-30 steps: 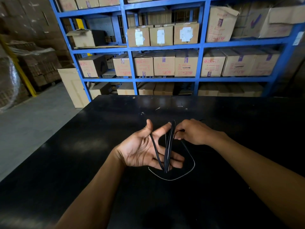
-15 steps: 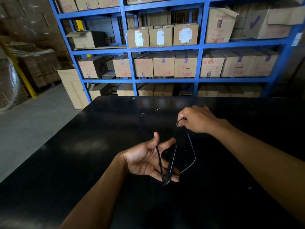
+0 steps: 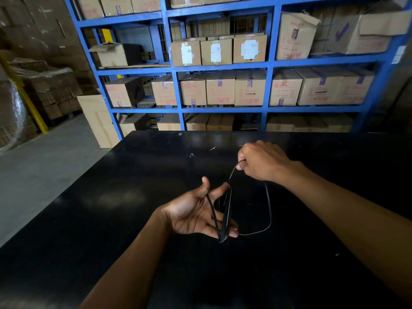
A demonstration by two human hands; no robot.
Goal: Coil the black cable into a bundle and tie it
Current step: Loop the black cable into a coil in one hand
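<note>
While the cable (image 3: 226, 210) is looped over the spread left hand (image 3: 196, 214) above the table's (image 3: 111, 219) middle, its strand is pinched by the right hand (image 3: 260, 162); even tension is best kept so turns are laid side by side.

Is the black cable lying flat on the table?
No, the black cable is looped around the open left hand, and the right hand pinches a strand above the black table.

Blue shelving (image 3: 269, 85) behind black table (image 3: 111, 197)
</note>
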